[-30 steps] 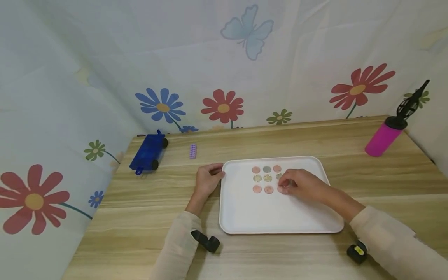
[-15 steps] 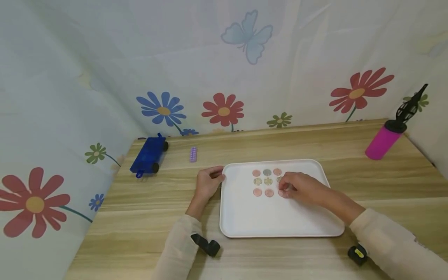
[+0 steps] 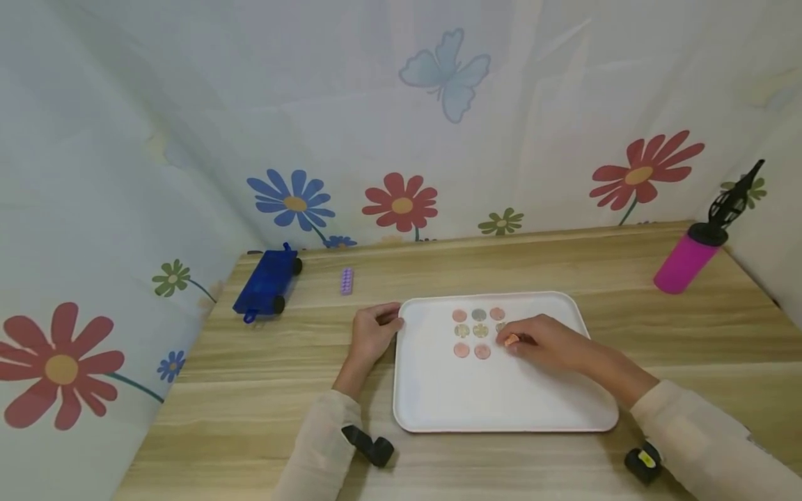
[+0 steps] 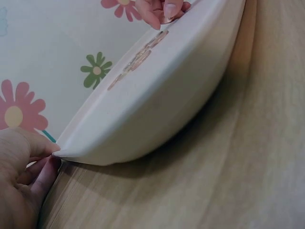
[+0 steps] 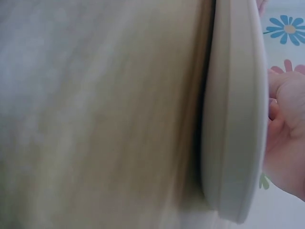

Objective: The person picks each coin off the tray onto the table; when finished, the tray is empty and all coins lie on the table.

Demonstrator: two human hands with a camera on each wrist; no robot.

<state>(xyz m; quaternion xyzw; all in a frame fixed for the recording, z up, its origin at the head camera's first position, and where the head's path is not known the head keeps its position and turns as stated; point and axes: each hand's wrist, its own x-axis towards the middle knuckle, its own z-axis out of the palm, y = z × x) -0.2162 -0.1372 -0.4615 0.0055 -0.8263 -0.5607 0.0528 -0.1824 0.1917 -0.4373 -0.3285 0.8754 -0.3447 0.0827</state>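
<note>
Taking the tray (image 3: 464, 398) as a clock face in the head view, the left hand (image 3: 373, 337) pinches its rim at ten o'clock. The right hand (image 3: 544, 341) pinches a copper-coloured coin (image 3: 512, 339), tilted between thumb and fingertips, near twelve from the centre, just beside flat coins (image 3: 480, 330) at eleven. The step in hand looks like lifting this single coin; the next move probably calls for a firm pinch, clear of its neighbours, and a steady tray

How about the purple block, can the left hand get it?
Probably yes: nothing stands between the left hand and the purple block. That hand pinches the white tray, though, so it should let go first.
</note>
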